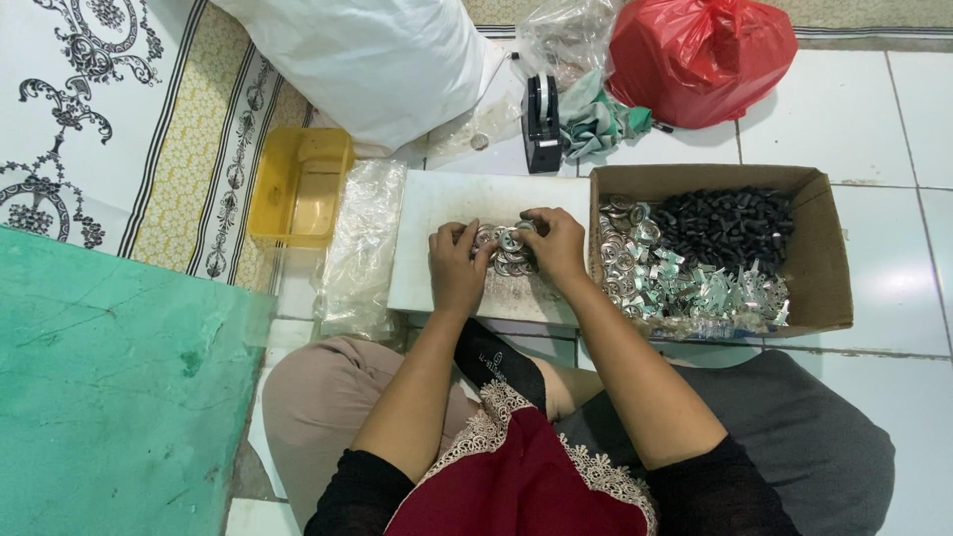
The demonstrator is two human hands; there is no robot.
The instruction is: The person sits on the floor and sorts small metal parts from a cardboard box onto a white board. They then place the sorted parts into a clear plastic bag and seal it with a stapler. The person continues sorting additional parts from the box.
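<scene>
My left hand (457, 266) and my right hand (554, 243) rest side by side on a white board (437, 199) laid over my lap. Between them lies a small pile of shiny round metal parts (506, 248). The fingers of both hands curl over the pile and pinch pieces from it. Which single piece each hand grips is hidden by the fingers.
A cardboard box (824, 258) at the right holds black small parts (730, 223) and silver metal pieces (675, 283). A yellow plastic tray (298, 189) sits left of the board. Behind are a black tape dispenser (541, 124), a red bag (700, 60), a white sack (367, 60); a green mat (109, 387) lies left.
</scene>
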